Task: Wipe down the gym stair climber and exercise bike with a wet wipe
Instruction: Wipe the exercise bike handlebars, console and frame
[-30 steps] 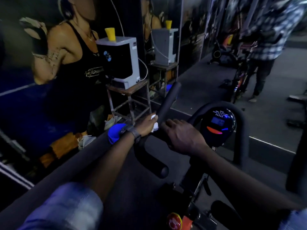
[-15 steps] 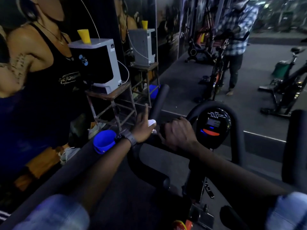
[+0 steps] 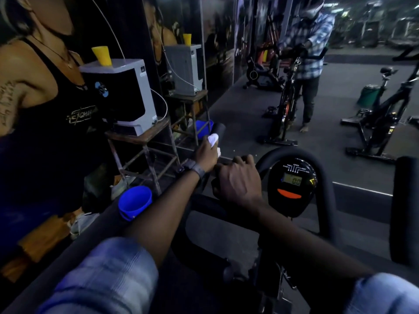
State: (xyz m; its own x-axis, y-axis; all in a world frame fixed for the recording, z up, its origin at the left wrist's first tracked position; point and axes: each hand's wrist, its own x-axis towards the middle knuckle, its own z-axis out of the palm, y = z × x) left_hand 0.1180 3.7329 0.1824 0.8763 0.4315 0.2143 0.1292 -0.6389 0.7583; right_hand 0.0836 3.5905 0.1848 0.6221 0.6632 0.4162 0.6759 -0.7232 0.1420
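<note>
The left hand (image 3: 207,155) grips a crumpled white wet wipe (image 3: 213,139) and presses it around the upper end of the exercise bike's left handlebar prong (image 3: 218,130), just below that prong's rounded tip. The right hand (image 3: 238,182) is curled over the handlebar crossbar just left of the console (image 3: 292,184), apparently steadying the bike; its fingertips wrap out of sight, so how tightly it clamps cannot be told.

As a judgement, the job is partway through the bike: the wipe is working on the left prong, while the curved bar (image 3: 324,177) arching around the console, the console face, the right prong (image 3: 404,211) at the right edge of view, and the frame and seat below look untouched by anything shown here. No stair climber can be identified in this view, so nothing shows whether it has been wiped.

Readable writing is scarce. The console's small lit display shows digits that read as "00"; the tiny white labels above it are too small to make out. A red-orange button sits under the display. The poster (image 3: 45,105) on the left wall carries gold lettering on a black top, too blurred to read. The water purifier (image 3: 127,96) on the stool bears a round blue logo, not legible.
</note>
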